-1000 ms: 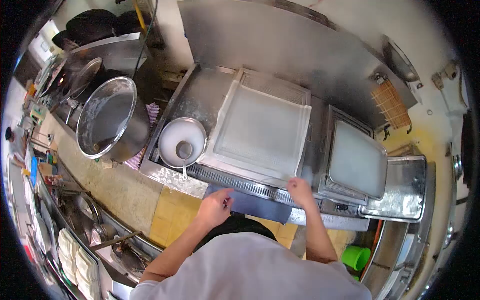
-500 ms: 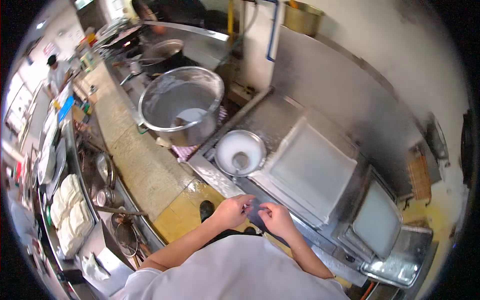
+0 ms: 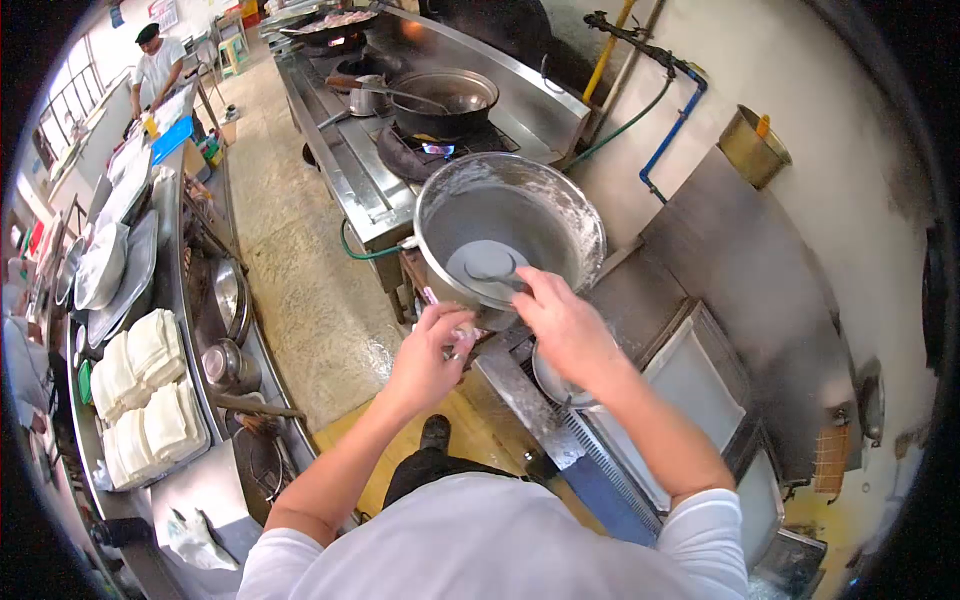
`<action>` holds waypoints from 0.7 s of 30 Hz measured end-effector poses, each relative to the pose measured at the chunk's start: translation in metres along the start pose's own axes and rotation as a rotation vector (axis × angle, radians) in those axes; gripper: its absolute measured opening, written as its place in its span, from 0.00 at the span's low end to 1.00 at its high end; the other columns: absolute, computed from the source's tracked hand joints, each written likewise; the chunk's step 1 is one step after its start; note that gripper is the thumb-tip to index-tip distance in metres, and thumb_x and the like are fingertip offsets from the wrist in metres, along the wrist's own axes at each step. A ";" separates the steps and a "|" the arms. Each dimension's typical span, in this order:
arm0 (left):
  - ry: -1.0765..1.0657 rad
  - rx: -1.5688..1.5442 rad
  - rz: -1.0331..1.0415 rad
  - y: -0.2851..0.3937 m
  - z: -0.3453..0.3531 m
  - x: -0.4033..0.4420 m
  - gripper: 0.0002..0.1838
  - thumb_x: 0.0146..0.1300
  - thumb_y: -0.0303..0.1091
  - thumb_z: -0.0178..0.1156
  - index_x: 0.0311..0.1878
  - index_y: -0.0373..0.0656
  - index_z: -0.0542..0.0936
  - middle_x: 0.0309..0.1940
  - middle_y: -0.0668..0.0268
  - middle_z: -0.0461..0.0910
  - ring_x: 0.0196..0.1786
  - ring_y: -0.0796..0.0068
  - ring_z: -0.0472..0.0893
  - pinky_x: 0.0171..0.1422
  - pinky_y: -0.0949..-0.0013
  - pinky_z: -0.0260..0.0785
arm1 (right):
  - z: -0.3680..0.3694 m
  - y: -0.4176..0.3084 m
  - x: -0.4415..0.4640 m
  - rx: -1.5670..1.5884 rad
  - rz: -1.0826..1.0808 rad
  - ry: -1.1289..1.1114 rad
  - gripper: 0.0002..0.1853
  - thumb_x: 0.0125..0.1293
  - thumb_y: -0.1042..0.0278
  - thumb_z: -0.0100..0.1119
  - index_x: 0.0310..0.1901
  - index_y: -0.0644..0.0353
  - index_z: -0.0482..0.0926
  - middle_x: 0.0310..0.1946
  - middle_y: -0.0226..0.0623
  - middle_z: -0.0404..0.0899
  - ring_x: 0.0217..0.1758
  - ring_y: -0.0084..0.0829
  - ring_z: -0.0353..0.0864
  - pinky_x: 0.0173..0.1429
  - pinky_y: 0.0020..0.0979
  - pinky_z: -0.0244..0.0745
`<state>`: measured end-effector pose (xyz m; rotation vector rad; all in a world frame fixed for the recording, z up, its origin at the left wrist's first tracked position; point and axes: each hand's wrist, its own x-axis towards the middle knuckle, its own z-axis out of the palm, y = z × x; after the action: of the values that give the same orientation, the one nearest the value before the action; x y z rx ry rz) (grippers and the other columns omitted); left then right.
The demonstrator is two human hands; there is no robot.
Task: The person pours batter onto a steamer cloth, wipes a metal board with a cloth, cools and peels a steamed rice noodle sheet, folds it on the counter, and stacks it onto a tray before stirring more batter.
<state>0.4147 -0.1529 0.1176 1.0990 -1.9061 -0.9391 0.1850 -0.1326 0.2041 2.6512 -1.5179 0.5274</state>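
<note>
A large metal pot (image 3: 585,215) holds pale grey-white liquid, with white residue on its inner wall. My right hand (image 3: 565,325) reaches over the near rim, its fingers closed on the dark handle of a ladle (image 3: 492,262) at the liquid. My left hand (image 3: 432,362) is just outside the pot's near side, fingers curled together; what they hold, if anything, I cannot make out. Below my right forearm, a metal bowl (image 3: 552,380) is partly hidden. Beside it lies a tray with a white surface (image 3: 695,400), partly covered by my arm.
Behind the pot, a wok (image 3: 445,105) sits over a lit burner (image 3: 438,150). Stacks of folded white cloth (image 3: 150,400) lie on the left counter. A person (image 3: 158,65) stands at the far counter. A brass-coloured container (image 3: 752,150) stands by the right wall.
My view has turned right and closer to the pot. My hands have parted from the steaming counter's edge; my right hand has reached into the pot and taken hold of the ladle.
</note>
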 end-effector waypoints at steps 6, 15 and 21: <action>-0.023 0.206 0.166 -0.024 -0.003 0.060 0.16 0.72 0.40 0.66 0.61 0.50 0.84 0.61 0.58 0.80 0.50 0.52 0.86 0.57 0.52 0.79 | -0.047 0.062 0.055 -0.247 0.380 0.027 0.12 0.70 0.64 0.64 0.45 0.65 0.81 0.41 0.52 0.83 0.43 0.57 0.86 0.48 0.50 0.82; 0.003 0.174 0.194 -0.057 0.017 0.070 0.11 0.66 0.36 0.70 0.51 0.50 0.88 0.50 0.64 0.83 0.46 0.54 0.87 0.48 0.54 0.81 | -0.034 0.067 0.019 -0.531 0.370 -0.430 0.17 0.72 0.53 0.65 0.37 0.61 0.87 0.32 0.47 0.86 0.37 0.51 0.89 0.43 0.48 0.84; 0.024 0.159 0.203 -0.055 0.018 0.073 0.11 0.66 0.36 0.70 0.50 0.50 0.89 0.49 0.64 0.83 0.46 0.55 0.87 0.47 0.54 0.81 | -0.099 0.028 0.040 -0.318 0.534 -0.718 0.16 0.68 0.57 0.68 0.39 0.64 0.89 0.36 0.54 0.88 0.43 0.54 0.90 0.52 0.49 0.85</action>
<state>0.3933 -0.2347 0.0792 0.9787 -2.0557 -0.6697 0.1526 -0.1600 0.3063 2.2601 -2.2549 -0.7007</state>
